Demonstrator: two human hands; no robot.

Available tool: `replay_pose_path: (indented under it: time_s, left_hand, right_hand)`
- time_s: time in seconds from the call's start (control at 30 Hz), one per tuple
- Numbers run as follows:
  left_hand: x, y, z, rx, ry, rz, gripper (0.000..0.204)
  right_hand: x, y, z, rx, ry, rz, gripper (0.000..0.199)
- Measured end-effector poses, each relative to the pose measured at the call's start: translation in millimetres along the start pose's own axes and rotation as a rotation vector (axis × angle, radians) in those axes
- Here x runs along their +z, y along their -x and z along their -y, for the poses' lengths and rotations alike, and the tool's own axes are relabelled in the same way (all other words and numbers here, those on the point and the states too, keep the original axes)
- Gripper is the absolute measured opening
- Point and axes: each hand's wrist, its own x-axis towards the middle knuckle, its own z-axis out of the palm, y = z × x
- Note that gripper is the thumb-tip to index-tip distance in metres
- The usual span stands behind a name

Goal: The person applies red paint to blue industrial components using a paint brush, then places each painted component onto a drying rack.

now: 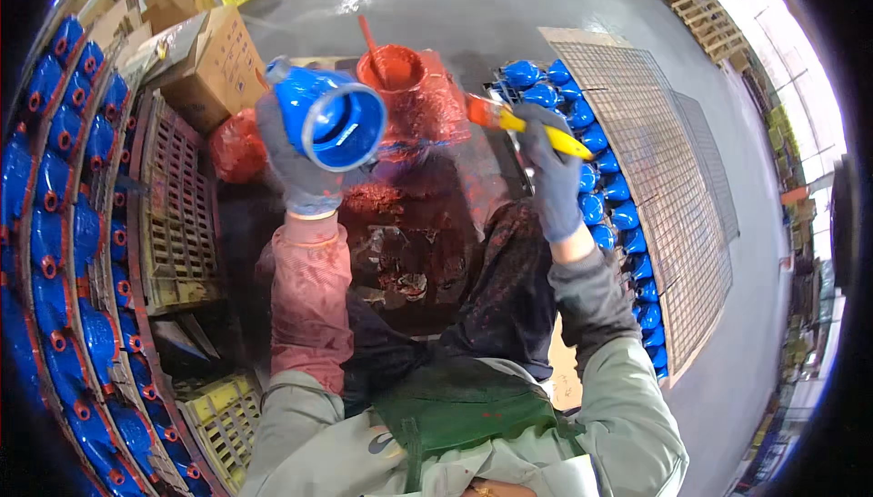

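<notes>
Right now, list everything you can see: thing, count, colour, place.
blue pipe fitting: one, blue, held up in the left hand
paintbrush: one, yellow handle, red-tipped, in the right hand
paint bucket: one, red-coated, with a stick in it, ahead centre
painted fittings: many, blue with red rings, rows at left
unpainted fittings: many, blue, row at right beside the mesh
wire mesh racks: several, grey, right
plastic crates: several, yellowish, left and top
cardboard boxes: a few, brown, upper left
left hand: grey glove, red sleeve
right hand: grey glove, fingers closed around the brush
</notes>
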Motion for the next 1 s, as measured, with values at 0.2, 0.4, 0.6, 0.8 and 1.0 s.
replay_pose_path:
  time_s: [0.2, 0.4, 0.6, 0.8, 1.0]
  left_hand:
    - [-64.3, -17.4, -30.6, -0.286, 1.272, 0.116, 0.058]
    - [-62.7, -18.0, -61.1, -0.184, 0.956, -0.089, 0.066]
    - [-58.6, -16.8, -57.4, -0.187, 0.877, -0.161, 0.067]
    - [-53.3, -11.0, -44.8, -0.347, 1.248, 0.173, 0.073]
    - [-50.6, 0.4, -25.1, -0.371, 0.755, 0.254, 0.077]
  right_hand:
    - [69.3, -102.6, -107.5, 0.028, 0.069, 0.097, 0.024]
    - [92.7, -167.4, -186.5, -0.168, 0.547, 0.113, 0.028]
    - [84.7, -179.6, -197.7, -0.017, 0.348, 0.097, 0.023]
    - [46.3, -140.9, -167.8, 0.124, 0.165, -0.088, 0.026]
    - [36.8, -118.7, -153.8, 0.133, 0.062, -0.118, 0.032]
